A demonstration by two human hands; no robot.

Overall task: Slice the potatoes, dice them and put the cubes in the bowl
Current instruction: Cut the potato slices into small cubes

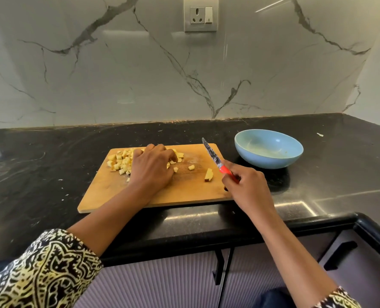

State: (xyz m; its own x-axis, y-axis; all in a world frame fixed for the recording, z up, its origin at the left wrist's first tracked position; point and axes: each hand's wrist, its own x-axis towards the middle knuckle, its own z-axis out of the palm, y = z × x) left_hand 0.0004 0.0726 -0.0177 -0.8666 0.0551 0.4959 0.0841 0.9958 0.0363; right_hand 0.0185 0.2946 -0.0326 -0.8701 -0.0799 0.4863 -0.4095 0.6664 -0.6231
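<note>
A wooden cutting board [184, 192] lies on the black counter. A heap of yellow potato cubes [120, 162] covers its far left part. My left hand [152, 167] rests over the right side of that heap, fingers curled down onto the cubes. One loose cube [191, 167] and a larger uncut potato piece [208, 175] lie to the right of it. My right hand [246, 185] grips the red handle of a knife [213, 156] whose blade points up and away above the board's right edge. A light blue bowl [269, 150] stands right of the board; no cubes show in it.
The black counter [51, 156] runs to a marble wall with a socket [200, 15]. Its front edge lies just below the board, with cabinet doors and black handles [222, 267] underneath. Small potato scraps dot the counter left of the board.
</note>
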